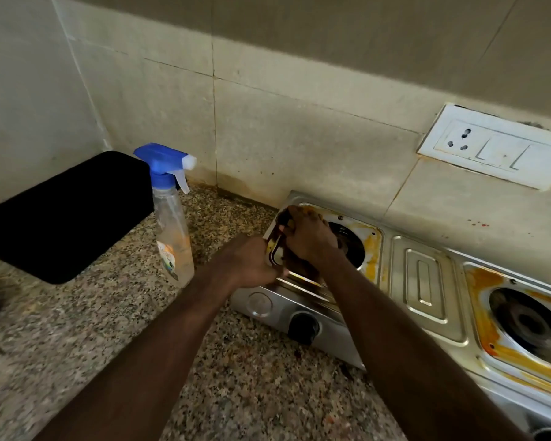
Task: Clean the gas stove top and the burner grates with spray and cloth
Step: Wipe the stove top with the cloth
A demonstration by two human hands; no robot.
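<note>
A steel two-burner gas stove [423, 281] stands on the granite counter, with orange-yellow stains around both burner wells. Over its left burner a dark metal burner grate [275, 246] is held by both hands. My left hand [252, 262] grips the grate's near left edge. My right hand [309, 237] curls over the grate's top and hides most of it. A brownish bit under my right hand may be a cloth; I cannot tell. A clear spray bottle [172, 230] with a blue trigger head stands upright left of the stove.
A black rectangular object [64, 214] lies on the counter at the left, against the wall. A white socket-and-switch plate [493, 144] is on the tiled wall behind the stove. The stove's black knob [303, 326] faces the front. The right burner [528, 323] has no grate on it.
</note>
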